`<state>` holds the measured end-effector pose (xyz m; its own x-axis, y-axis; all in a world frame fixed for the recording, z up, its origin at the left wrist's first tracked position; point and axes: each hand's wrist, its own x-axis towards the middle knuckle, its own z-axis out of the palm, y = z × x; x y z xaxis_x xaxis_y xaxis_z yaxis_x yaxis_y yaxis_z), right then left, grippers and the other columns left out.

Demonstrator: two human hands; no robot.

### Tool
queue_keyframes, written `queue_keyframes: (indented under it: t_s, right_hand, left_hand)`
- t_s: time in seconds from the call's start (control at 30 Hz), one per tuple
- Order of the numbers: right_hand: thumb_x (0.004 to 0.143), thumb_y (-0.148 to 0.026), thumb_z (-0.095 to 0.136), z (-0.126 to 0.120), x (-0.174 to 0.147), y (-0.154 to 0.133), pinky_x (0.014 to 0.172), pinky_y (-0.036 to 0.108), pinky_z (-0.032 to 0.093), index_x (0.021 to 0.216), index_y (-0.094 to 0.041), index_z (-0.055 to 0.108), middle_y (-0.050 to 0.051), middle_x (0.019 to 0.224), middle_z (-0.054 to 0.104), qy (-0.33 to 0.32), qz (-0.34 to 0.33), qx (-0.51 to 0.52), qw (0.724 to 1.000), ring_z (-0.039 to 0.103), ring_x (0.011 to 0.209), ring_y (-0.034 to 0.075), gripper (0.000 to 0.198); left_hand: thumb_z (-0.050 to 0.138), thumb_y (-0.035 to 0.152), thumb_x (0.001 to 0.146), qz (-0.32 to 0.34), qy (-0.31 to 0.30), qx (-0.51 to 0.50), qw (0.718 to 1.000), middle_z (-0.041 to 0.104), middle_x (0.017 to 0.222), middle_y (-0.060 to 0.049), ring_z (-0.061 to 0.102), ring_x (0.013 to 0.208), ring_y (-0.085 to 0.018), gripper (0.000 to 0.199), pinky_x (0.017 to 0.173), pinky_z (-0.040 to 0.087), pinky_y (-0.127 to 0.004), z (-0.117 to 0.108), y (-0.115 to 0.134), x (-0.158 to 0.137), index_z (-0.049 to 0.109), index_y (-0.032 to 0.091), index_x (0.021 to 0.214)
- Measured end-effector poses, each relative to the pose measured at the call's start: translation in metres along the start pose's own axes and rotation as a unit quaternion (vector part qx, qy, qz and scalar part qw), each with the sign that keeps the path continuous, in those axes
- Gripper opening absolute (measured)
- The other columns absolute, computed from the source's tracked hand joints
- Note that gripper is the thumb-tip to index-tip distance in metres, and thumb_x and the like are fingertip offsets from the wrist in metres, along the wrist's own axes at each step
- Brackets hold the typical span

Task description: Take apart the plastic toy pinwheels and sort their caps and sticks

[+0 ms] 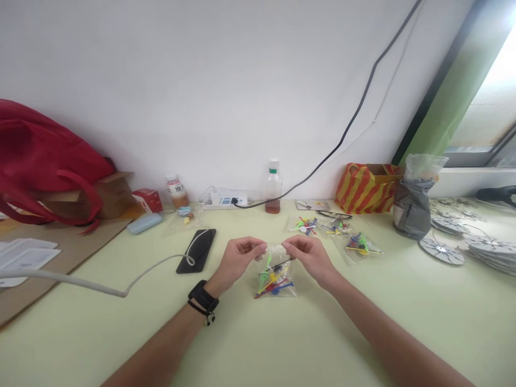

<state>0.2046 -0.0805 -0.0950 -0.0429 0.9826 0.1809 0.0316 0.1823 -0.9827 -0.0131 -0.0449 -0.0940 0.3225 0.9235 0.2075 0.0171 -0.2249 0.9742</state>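
A clear plastic bag (pixel 293 290) hangs upright between my hands, just above or on the pale green table. Small green, yellow, red, blue and black plastic parts (pixel 274 282) lie inside it. My left hand (pixel 242 258) pinches the bag's upper left corner between thumb and fingertips; a black watch (pixel 203 296) is on that wrist. At the upper right corner my right hand (pixel 308 257) holds the bag in a similar pinch. Beyond my right hand lie more clear bags of the same sort of coloured parts (pixel 363 244).
A phone (pixel 196 251) with a cable lies left of my hands. Along the wall stand a bottle (pixel 273 188), a power strip (pixel 228 199) and a striped bag (pixel 360 188). Stacked grey discs (pixel 494 252) sit right, a red bag (pixel 48 161) left.
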Motion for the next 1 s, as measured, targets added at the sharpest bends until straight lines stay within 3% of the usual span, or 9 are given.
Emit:
queue_keyframes:
  t_s: [0.23,0.37,0.47,0.77,1.0]
  right_hand:
    - [0.080,-0.053,0.075,-0.002,0.002,0.006,0.066,0.031,0.050,0.085,-0.021,0.075,0.003,0.076,0.068,0.003,-0.010,0.006,1.000,0.060,0.071,0.018,0.033]
    - [0.072,-0.046,0.084,-0.003,0.002,0.005,0.071,0.031,0.050,0.093,-0.022,0.075,0.003,0.081,0.069,-0.024,0.000,0.035,0.999,0.061,0.076,0.018,0.033]
    - [0.073,-0.044,0.083,-0.004,0.001,0.002,0.070,0.031,0.048,0.087,-0.020,0.076,0.003,0.080,0.070,-0.026,0.009,0.054,0.998,0.060,0.074,0.017,0.028]
    - [0.069,-0.033,0.083,-0.004,0.003,0.011,0.069,0.030,0.044,0.090,-0.021,0.082,0.003,0.076,0.069,0.007,0.080,0.168,0.983,0.056,0.073,0.015,0.024]
    - [0.074,-0.038,0.082,-0.002,0.004,0.017,0.067,0.029,0.043,0.095,-0.021,0.081,0.002,0.073,0.067,0.011,0.060,0.159,0.985,0.056,0.070,0.015,0.027]
  left_hand:
    - [0.082,0.040,0.079,-0.007,-0.014,-0.003,1.000,0.073,0.077,-0.006,0.062,0.068,-0.016,0.028,0.063,0.049,-0.025,-0.002,-0.001,0.000,0.078,0.016,0.092]
    - [0.081,0.041,0.080,0.004,0.002,0.001,1.000,0.071,0.071,-0.004,0.060,0.065,-0.014,0.027,0.062,0.049,-0.024,-0.003,-0.002,0.002,0.077,0.014,0.084]
    - [0.082,0.039,0.080,0.002,0.004,-0.002,1.000,0.070,0.069,-0.003,0.060,0.065,-0.013,0.026,0.061,0.048,-0.023,-0.005,-0.004,0.002,0.077,0.014,0.084]
    - [0.081,0.035,0.081,-0.016,0.008,-0.044,0.999,0.074,0.083,-0.007,0.065,0.077,-0.016,0.029,0.073,0.052,-0.026,-0.009,-0.007,0.004,0.078,0.015,0.102]
    - [0.074,0.041,0.087,0.004,0.000,-0.026,1.000,0.070,0.078,-0.004,0.064,0.075,-0.015,0.038,0.073,0.052,-0.026,-0.007,-0.003,0.002,0.073,0.015,0.114]
